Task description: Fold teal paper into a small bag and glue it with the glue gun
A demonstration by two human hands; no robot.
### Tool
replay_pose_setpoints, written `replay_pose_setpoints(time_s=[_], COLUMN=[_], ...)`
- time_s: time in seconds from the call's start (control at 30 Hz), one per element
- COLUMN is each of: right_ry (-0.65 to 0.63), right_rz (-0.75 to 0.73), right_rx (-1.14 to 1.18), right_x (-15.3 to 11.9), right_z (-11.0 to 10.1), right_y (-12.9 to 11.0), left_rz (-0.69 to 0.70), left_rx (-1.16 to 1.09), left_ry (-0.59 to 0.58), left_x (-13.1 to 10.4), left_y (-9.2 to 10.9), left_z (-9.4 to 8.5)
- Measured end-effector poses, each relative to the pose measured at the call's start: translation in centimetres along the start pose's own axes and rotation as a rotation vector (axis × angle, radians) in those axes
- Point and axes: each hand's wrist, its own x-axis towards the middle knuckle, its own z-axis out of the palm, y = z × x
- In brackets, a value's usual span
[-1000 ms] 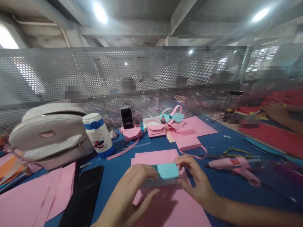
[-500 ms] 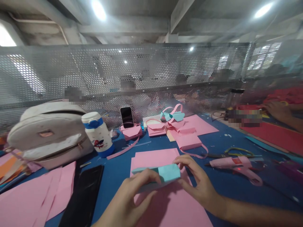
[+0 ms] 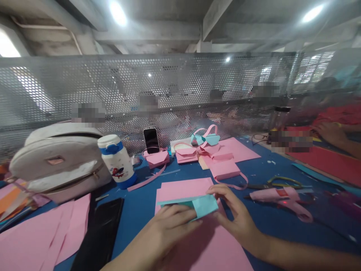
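Note:
A light blue folded paper piece [image 3: 205,206], shaped like a small open box, is held just over pink paper sheets [image 3: 197,244]. My left hand [image 3: 166,229] reaches its fingertips into the open side, its fingers bent around the near wall. At the far end, my right hand [image 3: 234,214] pinches the corner between thumb and fingers. Behind the sheets stand small pink paper bags, one [image 3: 227,170] with a thin strap. Another bag with light blue parts [image 3: 205,138] lies by the partition.
A pink glue gun [image 3: 279,194] and green-handled scissors [image 3: 284,181] lie to the right. On the left are a backpack [image 3: 56,162], a white-and-blue bottle [image 3: 117,162], a black flat case [image 3: 98,233] and pink sheets [image 3: 42,233]. A phone [image 3: 151,140] stands upright. Another person's hand [image 3: 328,131] is at far right.
My left hand has shifted right and turned, its fingers going deeper into the light blue paper piece. The piece has tilted slightly and opened wider. My right hand stays on its corner.

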Motion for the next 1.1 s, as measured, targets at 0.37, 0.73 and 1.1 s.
replay_pose_setpoints(time_s=[0.37,0.73,1.1], right_ry=[-0.016,0.053,0.024], right_rz=[0.106,0.148,0.106], right_rx=[0.074,0.133,0.112], right_x=[0.3,0.4,0.4], right_z=[-0.4,-0.3,-0.4], right_y=[-0.2,-0.3,-0.7], left_rz=[0.1,0.089,0.1], left_rx=[0.099,0.184,0.209], left_ry=[0.116,0.014,0.07], left_x=[0.2,-0.3,-0.3], left_y=[-0.1,-0.3,-0.3], left_z=[1.5,1.5,1.5])
